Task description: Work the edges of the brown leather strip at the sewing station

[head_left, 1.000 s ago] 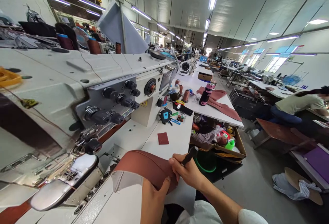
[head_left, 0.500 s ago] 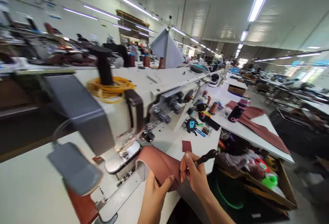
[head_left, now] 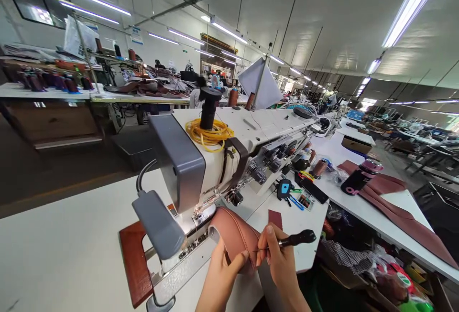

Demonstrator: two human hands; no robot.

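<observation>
A curved reddish-brown leather piece (head_left: 234, 231) with a stitched seam lies in front of the sewing machine (head_left: 215, 159). My left hand (head_left: 225, 269) grips its lower edge, thumb on top beside the seam and fingers underneath. In my right hand (head_left: 278, 252) is an awl (head_left: 297, 238) with a dark handle, held like a pen. The awl's thin tip points left at the seam, close to my left thumb; whether it pierces the leather I cannot tell. A small square leather scrap (head_left: 275, 218) lies on the table just beyond my right hand.
A grey box-shaped part (head_left: 158, 223) juts out left of the needle area. Right of the machine lie a phone (head_left: 314, 190), a blue-and-black gadget (head_left: 285, 188) and thread spools. A bottle (head_left: 361, 177) stands on the neighbouring table beside leather panels (head_left: 405, 211). Below sits a box of scraps.
The view has swung left, so the machine and table appear further right. Both hands keep hold of the leather and the awl, in nearly the same pose.
</observation>
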